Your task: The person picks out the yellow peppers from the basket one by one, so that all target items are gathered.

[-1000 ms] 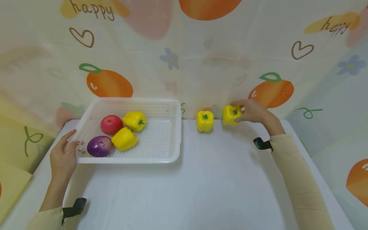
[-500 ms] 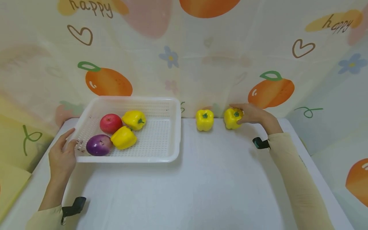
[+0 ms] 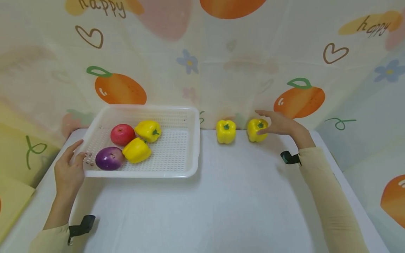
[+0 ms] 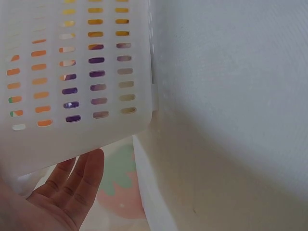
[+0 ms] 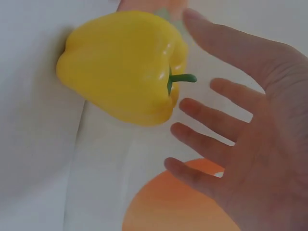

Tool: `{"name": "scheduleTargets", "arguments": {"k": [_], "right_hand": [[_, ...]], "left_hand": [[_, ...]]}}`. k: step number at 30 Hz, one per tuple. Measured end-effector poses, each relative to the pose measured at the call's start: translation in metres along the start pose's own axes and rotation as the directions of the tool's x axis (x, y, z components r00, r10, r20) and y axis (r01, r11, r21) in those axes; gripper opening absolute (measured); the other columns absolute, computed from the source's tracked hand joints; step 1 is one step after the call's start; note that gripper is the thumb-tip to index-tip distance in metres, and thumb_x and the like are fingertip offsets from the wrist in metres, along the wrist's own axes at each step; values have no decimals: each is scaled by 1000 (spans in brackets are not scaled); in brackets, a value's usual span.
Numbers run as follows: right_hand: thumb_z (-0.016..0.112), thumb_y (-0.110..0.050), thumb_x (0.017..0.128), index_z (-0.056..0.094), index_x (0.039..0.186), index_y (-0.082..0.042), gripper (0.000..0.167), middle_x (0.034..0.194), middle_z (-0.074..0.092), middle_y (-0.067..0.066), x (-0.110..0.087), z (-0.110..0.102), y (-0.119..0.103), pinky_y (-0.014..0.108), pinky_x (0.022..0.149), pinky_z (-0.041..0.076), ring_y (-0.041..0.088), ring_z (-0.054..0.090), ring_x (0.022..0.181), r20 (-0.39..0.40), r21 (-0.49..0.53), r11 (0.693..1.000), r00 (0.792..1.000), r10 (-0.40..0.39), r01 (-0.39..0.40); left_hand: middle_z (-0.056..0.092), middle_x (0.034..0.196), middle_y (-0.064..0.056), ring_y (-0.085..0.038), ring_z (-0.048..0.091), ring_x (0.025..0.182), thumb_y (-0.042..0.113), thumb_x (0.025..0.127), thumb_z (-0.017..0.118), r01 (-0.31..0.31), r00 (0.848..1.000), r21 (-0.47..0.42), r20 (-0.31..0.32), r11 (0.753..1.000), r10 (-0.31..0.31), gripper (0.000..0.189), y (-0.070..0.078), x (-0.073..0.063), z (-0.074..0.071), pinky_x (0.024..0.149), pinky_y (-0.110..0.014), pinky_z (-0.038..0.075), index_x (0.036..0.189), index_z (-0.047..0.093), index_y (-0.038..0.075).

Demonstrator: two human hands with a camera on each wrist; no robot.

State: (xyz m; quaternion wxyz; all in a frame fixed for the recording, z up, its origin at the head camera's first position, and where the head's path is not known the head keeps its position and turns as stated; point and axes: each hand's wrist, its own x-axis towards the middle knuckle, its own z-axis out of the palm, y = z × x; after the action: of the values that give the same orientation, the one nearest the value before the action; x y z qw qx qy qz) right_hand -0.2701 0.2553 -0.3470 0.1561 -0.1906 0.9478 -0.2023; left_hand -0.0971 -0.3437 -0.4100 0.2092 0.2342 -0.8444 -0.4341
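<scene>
A white perforated basket [image 3: 171,173] stands at the left of the table, and my left hand [image 3: 69,172] grips its left rim. In the left wrist view, fingers [image 4: 91,168] of that hand lie against the end wall of the basket. Inside are a red apple-like fruit [image 3: 122,135], a purple eggplant [image 3: 109,158] and two yellow bell peppers [image 3: 136,150]. At the back right, another yellow bell pepper [image 5: 120,67] stands upright on the table. My right hand [image 5: 260,120] is beside it, thumb and fingers spread apart, a gap showing between fingertips and pepper.
One more yellow bell pepper [image 3: 226,132] stands between the basket and the right-hand pepper. A patterned cloth wall [image 3: 221,80] rises right behind the table's back edge. The white table [image 3: 202,211] extends toward me.
My right hand has let go of the right-hand pepper; its fingers have spread and lifted off it. That pepper stands slightly farther right than a second ago. The left hand keeps its hold on the basket.
</scene>
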Motion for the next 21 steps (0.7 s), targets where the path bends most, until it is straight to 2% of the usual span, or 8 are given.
{"name": "scheduleTargets", "arguments": {"k": [6, 11, 13, 17, 21], "right_hand": [[71, -39, 88, 33, 152, -5, 82, 155, 31, 23, 0, -4, -12, 60, 111, 23, 42, 26, 141, -64, -35, 999, 997, -37, 34], [70, -33, 90, 34, 152, -6, 77, 157, 29, 19, 2, -8, -24, 58, 113, 21, 40, 23, 143, -95, -46, 996, 993, -75, 70], [70, -28, 90, 35, 152, -7, 74, 157, 30, 17, 2, -8, -28, 58, 113, 22, 39, 25, 143, -114, -49, 995, 989, -96, 91], [70, -20, 89, 38, 151, -11, 70, 156, 33, 12, 3, -4, -35, 58, 107, 33, 41, 38, 135, -150, -8, 988, 976, -156, 156], [71, -12, 88, 40, 149, -9, 69, 154, 37, 11, 6, 3, -45, 57, 102, 40, 43, 47, 127, -206, 70, 966, 951, -231, 250]], "left_hand": [[46, 147, -12, -33, 37, 138, 16, 99, 46, 5, 1000, 5, -9, 1000, -5, 44, 0, -1, -1, 115, -48, 23, 142, 53, 19], [47, 146, -13, -34, 39, 137, 16, 99, 47, 2, 1000, -7, -5, 1000, -2, 43, 0, 1, 1, 115, -48, 24, 142, 53, 19], [47, 146, -13, -35, 39, 136, 16, 99, 48, -2, 1000, -9, 3, 1000, 2, 43, 0, 1, 1, 114, -48, 25, 142, 53, 18], [47, 146, -13, -37, 40, 135, 15, 99, 47, -4, 1000, 2, 4, 1000, 4, 44, 0, 0, 1, 113, -50, 25, 142, 52, 16], [47, 146, -13, -37, 40, 135, 14, 99, 47, -10, 1000, 4, -3, 1000, 10, 44, -1, 0, -1, 114, -50, 25, 143, 52, 17]]}}
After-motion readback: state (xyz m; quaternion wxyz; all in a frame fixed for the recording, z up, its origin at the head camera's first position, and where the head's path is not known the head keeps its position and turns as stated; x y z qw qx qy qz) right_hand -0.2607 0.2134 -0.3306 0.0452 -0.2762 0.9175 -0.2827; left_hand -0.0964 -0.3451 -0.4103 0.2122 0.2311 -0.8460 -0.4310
